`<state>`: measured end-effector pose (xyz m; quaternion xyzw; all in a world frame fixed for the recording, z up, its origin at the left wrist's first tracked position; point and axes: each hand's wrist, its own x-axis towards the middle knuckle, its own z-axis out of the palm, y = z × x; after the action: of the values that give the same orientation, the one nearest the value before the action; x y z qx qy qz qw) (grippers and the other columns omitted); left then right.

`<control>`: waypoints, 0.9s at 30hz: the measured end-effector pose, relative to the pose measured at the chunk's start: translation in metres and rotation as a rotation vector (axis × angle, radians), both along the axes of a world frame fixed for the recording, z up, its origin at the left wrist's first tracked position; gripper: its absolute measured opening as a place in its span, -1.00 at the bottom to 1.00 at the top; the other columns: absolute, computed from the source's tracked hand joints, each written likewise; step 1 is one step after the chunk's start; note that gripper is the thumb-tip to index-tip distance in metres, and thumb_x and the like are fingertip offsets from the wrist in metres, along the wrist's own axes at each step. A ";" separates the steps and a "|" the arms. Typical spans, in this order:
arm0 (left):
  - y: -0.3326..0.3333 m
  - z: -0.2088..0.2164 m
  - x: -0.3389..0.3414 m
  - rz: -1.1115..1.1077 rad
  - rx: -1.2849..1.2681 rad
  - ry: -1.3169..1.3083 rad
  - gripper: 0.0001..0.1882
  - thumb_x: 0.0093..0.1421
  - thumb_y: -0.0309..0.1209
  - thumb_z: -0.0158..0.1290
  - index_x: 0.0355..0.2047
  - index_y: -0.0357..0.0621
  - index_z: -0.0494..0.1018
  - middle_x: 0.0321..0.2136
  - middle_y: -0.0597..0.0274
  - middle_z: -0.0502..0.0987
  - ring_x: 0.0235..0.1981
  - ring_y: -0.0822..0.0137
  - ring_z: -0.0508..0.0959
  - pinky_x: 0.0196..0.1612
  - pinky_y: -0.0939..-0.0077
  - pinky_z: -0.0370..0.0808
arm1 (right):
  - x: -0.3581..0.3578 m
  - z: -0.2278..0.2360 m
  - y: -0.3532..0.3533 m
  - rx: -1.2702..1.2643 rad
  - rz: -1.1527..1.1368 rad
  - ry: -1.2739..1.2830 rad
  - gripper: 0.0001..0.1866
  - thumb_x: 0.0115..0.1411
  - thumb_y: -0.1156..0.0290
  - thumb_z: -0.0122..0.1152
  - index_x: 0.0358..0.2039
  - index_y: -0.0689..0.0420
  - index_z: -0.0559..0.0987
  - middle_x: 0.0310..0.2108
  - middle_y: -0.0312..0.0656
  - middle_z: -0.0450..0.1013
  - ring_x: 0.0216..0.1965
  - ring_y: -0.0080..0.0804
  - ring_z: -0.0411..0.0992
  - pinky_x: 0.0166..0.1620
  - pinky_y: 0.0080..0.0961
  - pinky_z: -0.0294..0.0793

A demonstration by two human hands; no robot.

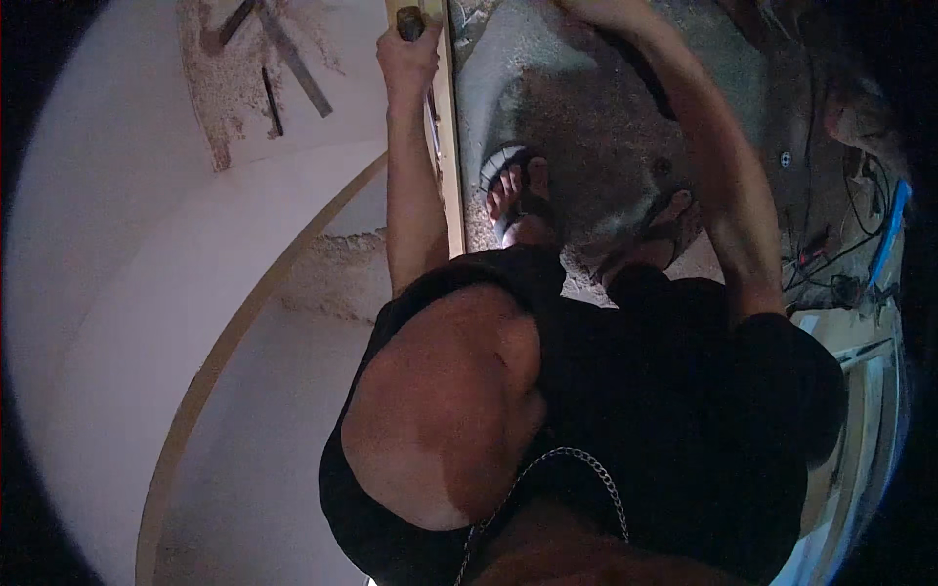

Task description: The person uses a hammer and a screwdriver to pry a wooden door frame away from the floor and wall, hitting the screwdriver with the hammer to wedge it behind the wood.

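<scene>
At the top of the head view, my left hand (408, 63) is closed around a short dark piece with a rounded end (410, 21), like a handle. What it belongs to cannot be made out. The hand rests by the upper end of a long pale wooden edge (447, 127), which runs down beside my forearm. My right arm (718, 156) reaches forward and bends inward toward the top edge. The right hand is mostly cut off there, so its fingers and anything in them are hidden.
Left lies a broad white surface (107, 225) with brown dust and several dark strips (298, 70). A curved wooden edge (225, 337) crosses it. My sandalled feet (508, 190) stand on the dusty floor (586, 117). Cables (831, 259) and a blue strip (889, 234) lie right.
</scene>
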<state>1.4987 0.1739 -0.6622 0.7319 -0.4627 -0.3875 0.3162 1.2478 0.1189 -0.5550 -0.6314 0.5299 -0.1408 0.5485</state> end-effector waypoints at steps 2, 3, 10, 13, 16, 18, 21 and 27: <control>0.001 0.000 -0.005 0.007 0.075 -0.017 -0.60 0.09 -0.10 0.25 -0.57 -0.18 0.44 -0.73 0.30 0.43 -0.74 0.46 0.42 -0.70 0.52 0.35 | 0.000 -0.034 0.012 -0.422 0.157 -0.075 -0.51 0.35 0.34 -0.12 0.30 -0.01 0.29 -0.23 0.03 0.54 -0.29 -0.18 0.47 -0.15 -0.28 0.44; 0.001 -0.001 -0.014 -0.014 0.105 -0.006 -0.60 0.09 -0.10 0.24 -0.56 -0.19 0.44 -0.73 0.30 0.43 -0.74 0.47 0.43 -0.70 0.53 0.35 | -0.013 -0.037 0.011 -0.344 0.158 -0.046 -0.51 0.35 0.36 -0.12 0.30 0.00 0.29 -0.24 0.02 0.53 -0.30 -0.19 0.45 -0.17 -0.28 0.44; 0.002 -0.002 -0.004 -0.021 0.028 0.000 -0.61 0.09 -0.12 0.24 -0.57 -0.20 0.44 -0.69 0.27 0.47 -0.73 0.45 0.44 -0.68 0.49 0.40 | 0.001 -0.040 0.004 -0.179 0.142 -0.170 -0.49 0.35 0.39 -0.12 0.32 0.00 0.26 -0.20 -0.01 0.51 -0.31 -0.21 0.44 -0.18 -0.31 0.44; -0.002 0.004 -0.017 -0.001 0.029 0.014 -0.61 0.08 -0.12 0.25 -0.57 -0.20 0.43 -0.70 0.27 0.46 -0.75 0.45 0.42 -0.70 0.50 0.37 | -0.021 -0.042 -0.001 -0.318 0.154 -0.131 -0.48 0.36 0.39 -0.11 0.33 0.00 0.25 -0.19 -0.01 0.50 -0.30 -0.22 0.43 -0.17 -0.32 0.44; 0.004 0.003 -0.011 -0.009 -0.007 0.061 -0.62 0.08 -0.12 0.24 -0.57 -0.18 0.43 -0.72 0.28 0.44 -0.76 0.45 0.42 -0.70 0.52 0.36 | -0.005 0.020 0.009 0.069 -0.085 -0.106 -0.48 0.36 0.39 -0.10 0.33 0.01 0.25 -0.19 -0.03 0.48 -0.31 -0.25 0.42 -0.18 -0.34 0.46; 0.003 -0.003 -0.005 -0.021 -0.039 0.062 -0.62 0.09 -0.12 0.24 -0.58 -0.17 0.43 -0.73 0.30 0.43 -0.76 0.46 0.41 -0.70 0.52 0.35 | -0.001 0.009 0.011 0.001 -0.068 -0.135 -0.49 0.36 0.38 -0.10 0.32 0.02 0.25 -0.24 -0.08 0.47 -0.36 -0.28 0.41 -0.21 -0.36 0.47; 0.001 -0.013 -0.002 -0.027 -0.066 0.050 -0.61 0.08 -0.11 0.25 -0.60 -0.15 0.43 -0.73 0.32 0.43 -0.74 0.49 0.41 -0.68 0.53 0.35 | -0.010 -0.067 -0.003 -0.365 0.198 -0.138 -0.50 0.37 0.35 -0.10 0.32 0.04 0.25 -0.30 -0.13 0.45 -0.40 -0.30 0.41 -0.25 -0.38 0.48; 0.006 -0.005 -0.001 -0.035 -0.070 -0.024 -0.59 0.06 -0.09 0.29 -0.55 -0.20 0.48 -0.68 0.31 0.48 -0.68 0.50 0.45 -0.63 0.50 0.39 | -0.002 -0.023 0.010 -0.237 0.040 -0.060 -0.51 0.38 0.34 -0.12 0.31 0.05 0.25 -0.20 -0.03 0.47 -0.28 -0.26 0.46 -0.18 -0.35 0.47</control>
<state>1.4975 0.1796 -0.6669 0.7168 -0.4926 -0.3677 0.3290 1.2454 0.1287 -0.5784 -0.6976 0.4801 -0.2103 0.4885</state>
